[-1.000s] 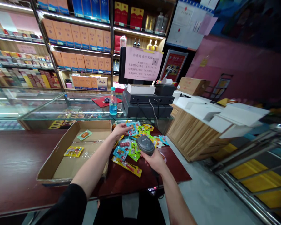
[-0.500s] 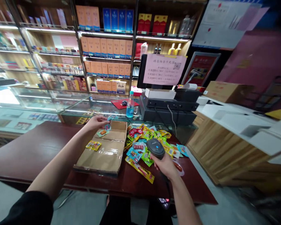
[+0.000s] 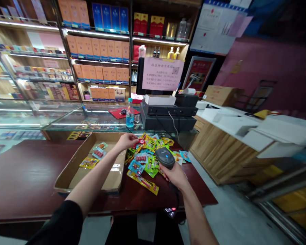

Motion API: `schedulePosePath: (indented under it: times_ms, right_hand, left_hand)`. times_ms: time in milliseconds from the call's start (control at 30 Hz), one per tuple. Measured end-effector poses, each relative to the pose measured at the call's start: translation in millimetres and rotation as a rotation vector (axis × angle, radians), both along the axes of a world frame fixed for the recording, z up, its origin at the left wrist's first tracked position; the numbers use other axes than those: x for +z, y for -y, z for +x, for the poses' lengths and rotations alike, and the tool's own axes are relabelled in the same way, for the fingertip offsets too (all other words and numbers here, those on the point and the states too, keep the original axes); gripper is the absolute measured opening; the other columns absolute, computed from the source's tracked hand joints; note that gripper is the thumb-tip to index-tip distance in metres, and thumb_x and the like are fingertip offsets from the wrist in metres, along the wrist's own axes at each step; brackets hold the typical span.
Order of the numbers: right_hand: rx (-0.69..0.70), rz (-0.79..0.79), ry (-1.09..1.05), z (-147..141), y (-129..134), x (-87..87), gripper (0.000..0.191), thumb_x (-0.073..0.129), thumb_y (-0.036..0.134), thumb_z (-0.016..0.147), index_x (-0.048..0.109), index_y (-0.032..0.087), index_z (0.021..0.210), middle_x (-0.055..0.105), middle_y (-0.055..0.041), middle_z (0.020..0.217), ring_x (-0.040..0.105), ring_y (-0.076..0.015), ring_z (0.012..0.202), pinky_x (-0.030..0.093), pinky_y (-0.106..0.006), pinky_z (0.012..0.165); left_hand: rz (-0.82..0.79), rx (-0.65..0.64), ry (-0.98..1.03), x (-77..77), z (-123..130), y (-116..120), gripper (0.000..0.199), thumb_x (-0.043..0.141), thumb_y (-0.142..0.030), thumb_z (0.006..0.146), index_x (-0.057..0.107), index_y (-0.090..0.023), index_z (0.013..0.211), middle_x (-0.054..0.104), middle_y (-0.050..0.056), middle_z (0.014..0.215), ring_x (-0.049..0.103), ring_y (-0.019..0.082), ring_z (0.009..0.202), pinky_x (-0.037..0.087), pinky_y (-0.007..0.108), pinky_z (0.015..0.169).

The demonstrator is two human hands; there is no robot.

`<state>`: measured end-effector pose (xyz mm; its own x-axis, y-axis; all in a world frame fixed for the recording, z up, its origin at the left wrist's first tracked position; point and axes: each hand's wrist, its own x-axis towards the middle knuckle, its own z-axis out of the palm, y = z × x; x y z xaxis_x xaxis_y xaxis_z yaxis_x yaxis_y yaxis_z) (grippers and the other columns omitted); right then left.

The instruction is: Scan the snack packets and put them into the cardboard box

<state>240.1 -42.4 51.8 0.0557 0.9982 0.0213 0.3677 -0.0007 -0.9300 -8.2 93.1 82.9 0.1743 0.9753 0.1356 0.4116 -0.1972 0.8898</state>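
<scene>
My left hand (image 3: pixel 128 141) reaches over the right rim of the cardboard box (image 3: pixel 78 166) and pinches a red snack packet (image 3: pixel 140 141) at the left edge of the snack pile (image 3: pixel 151 144). In the box lie a yellow packet (image 3: pixel 88 163), a blue-and-pink packet (image 3: pixel 99 153) and a small green-edged packet (image 3: pixel 101 146). My right hand (image 3: pixel 175 174) is wrapped round a black barcode scanner (image 3: pixel 165 157), held above the pile's right part. A long yellow packet (image 3: pixel 143 182) lies at the pile's front edge.
Behind the brown table (image 3: pixel 28 173) stands a glass counter (image 3: pixel 97 119) with a blue bottle (image 3: pixel 130 114), a red mouse pad (image 3: pixel 116 112) and a monitor bearing a pink paper sign (image 3: pixel 162 73). A wooden cabinet (image 3: pixel 219 153) is at the right.
My left hand has moved right, from over the box to the pile. The blue-and-pink packet it held now lies in the box, and a red one is between its fingers. The camera view has shifted.
</scene>
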Motion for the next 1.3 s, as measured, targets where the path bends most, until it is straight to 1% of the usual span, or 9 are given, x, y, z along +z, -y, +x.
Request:
schedulePosePath:
  times_ms: [100, 233, 400, 533, 667, 833, 1033, 1100, 1300]
  right_hand:
    - [-0.035, 0.018, 0.023, 5.3, 1.7, 0.7, 0.025, 0.066, 0.043, 0.073, 0.055, 0.02, 0.071, 0.053, 0.0021, 0.044, 0.048, -0.0137, 0.036, 0.038, -0.025, 0.038]
    - [-0.06, 0.033, 0.027, 10.8, 4.7, -1.1, 0.024, 0.065, 0.041, 0.073, 0.057, 0.019, 0.076, 0.055, 0.0015, 0.046, 0.051, -0.0144, 0.037, 0.039, -0.025, 0.038]
    - [-0.077, 0.05, 0.039, 16.5, 6.9, -4.2, 0.022, 0.066, 0.04, 0.074, 0.06, 0.019, 0.077, 0.056, 0.0013, 0.046, 0.052, -0.0151, 0.038, 0.04, -0.024, 0.038]
    - [-0.076, 0.084, 0.06, 18.1, 6.8, -6.6, 0.019, 0.066, 0.038, 0.075, 0.061, 0.019, 0.074, 0.057, 0.001, 0.046, 0.053, -0.0151, 0.039, 0.041, -0.025, 0.041]
    - [-0.053, 0.085, 0.067, 14.9, 7.7, -7.1, 0.021, 0.064, 0.039, 0.077, 0.061, 0.02, 0.071, 0.056, 0.0011, 0.043, 0.053, -0.0157, 0.039, 0.042, -0.026, 0.042]
    - [-0.055, 0.078, 0.064, 6.6, 8.9, -6.9, 0.021, 0.065, 0.04, 0.076, 0.059, 0.02, 0.072, 0.055, 0.002, 0.043, 0.055, -0.0167, 0.04, 0.042, -0.026, 0.042]
    - [-0.023, 0.059, 0.067, -4.3, 4.0, -14.5, 0.023, 0.066, 0.042, 0.075, 0.063, 0.019, 0.076, 0.059, 0.0, 0.046, 0.056, -0.0171, 0.041, 0.042, -0.026, 0.041]
    - [-0.007, 0.074, 0.061, -10.5, 1.7, -14.8, 0.024, 0.067, 0.042, 0.074, 0.065, 0.019, 0.079, 0.061, -0.0009, 0.048, 0.058, -0.0178, 0.043, 0.043, -0.026, 0.042]
    - [0.028, 0.129, 0.08, -30.6, -2.9, -8.6, 0.028, 0.068, 0.04, 0.071, 0.069, 0.018, 0.088, 0.068, -0.0036, 0.061, 0.065, -0.0205, 0.057, 0.049, -0.027, 0.05]
  left_hand:
    - [0.092, -0.013, -0.155, -16.4, 47.9, -13.1, 0.021, 0.074, -0.033, 0.069, 0.074, -0.018, 0.084, 0.069, 0.006, 0.072, 0.065, 0.021, 0.07, 0.05, 0.028, 0.07]
    - [0.163, -0.007, -0.248, -35.2, 90.9, -33.1, 0.033, 0.071, -0.018, 0.069, 0.07, -0.016, 0.101, 0.072, 0.012, 0.094, 0.066, 0.027, 0.093, 0.046, 0.031, 0.087]
    - [0.08, 0.018, -0.405, -47.9, 114.1, -55.7, 0.039, 0.075, -0.017, 0.062, 0.066, -0.012, 0.1, 0.068, 0.022, 0.106, 0.062, 0.035, 0.107, 0.045, 0.036, 0.09]
    - [0.0, 0.014, -0.432, -54.5, 119.7, -60.7, 0.056, 0.077, -0.01, 0.053, 0.064, -0.014, 0.106, 0.068, 0.022, 0.109, 0.061, 0.036, 0.11, 0.044, 0.038, 0.091]
    - [-0.028, 0.054, -0.414, -56.2, 112.3, -58.2, 0.059, 0.075, -0.006, 0.047, 0.064, -0.015, 0.104, 0.069, 0.019, 0.104, 0.062, 0.035, 0.108, 0.045, 0.035, 0.088]
    - [-0.067, 0.038, -0.293, -45.1, 82.0, -49.5, 0.028, 0.08, -0.013, 0.047, 0.066, -0.017, 0.071, 0.071, 0.009, 0.079, 0.066, 0.029, 0.091, 0.048, 0.031, 0.079]
    - [-0.319, -0.012, 0.453, -29.9, 34.1, -27.2, 0.042, 0.088, -0.029, 0.05, 0.068, -0.015, 0.084, 0.071, 0.006, 0.08, 0.066, 0.017, 0.069, 0.052, 0.025, 0.061]
    - [-0.367, 0.004, 0.582, -28.1, 21.5, -20.9, 0.048, 0.089, -0.028, 0.048, 0.067, -0.015, 0.088, 0.071, 0.006, 0.082, 0.066, 0.015, 0.067, 0.052, 0.024, 0.058]
    - [-0.37, 0.059, 0.543, -29.1, 12.6, -15.4, 0.04, 0.089, -0.026, 0.053, 0.068, -0.014, 0.085, 0.069, 0.002, 0.074, 0.062, 0.011, 0.057, 0.051, 0.022, 0.055]
